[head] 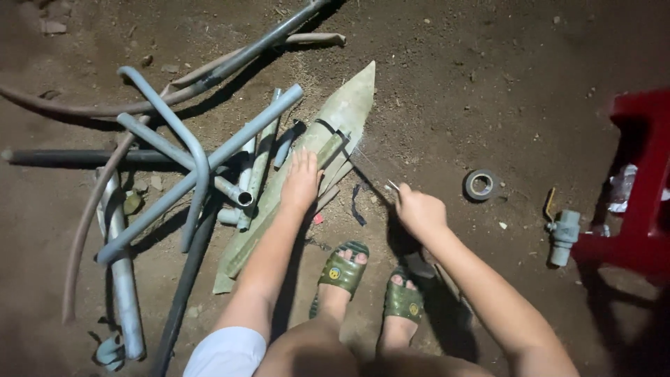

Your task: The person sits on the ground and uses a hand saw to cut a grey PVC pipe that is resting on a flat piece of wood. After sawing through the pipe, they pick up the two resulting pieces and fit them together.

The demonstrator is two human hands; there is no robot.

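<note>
The left hand (301, 180) lies flat and open, pressing on a long pointed green piece (328, 132) in the middle of the frame. The right hand (419, 211) is closed around a thin tool (391, 186) just beside it. Grey pipes (202, 160) are piled at the left. A tape roll (480, 185) and a grey valve (562, 236) lie at the right, near a red stool (642, 188).

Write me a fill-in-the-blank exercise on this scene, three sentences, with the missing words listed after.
1. The left hand presses flat on a long pointed ____ lying on the dirt.
2. A roll of tape lies on the ground to the ____ of the right hand.
3. The person's sandals are ____ in colour.

Missing words: board; right; green
</note>
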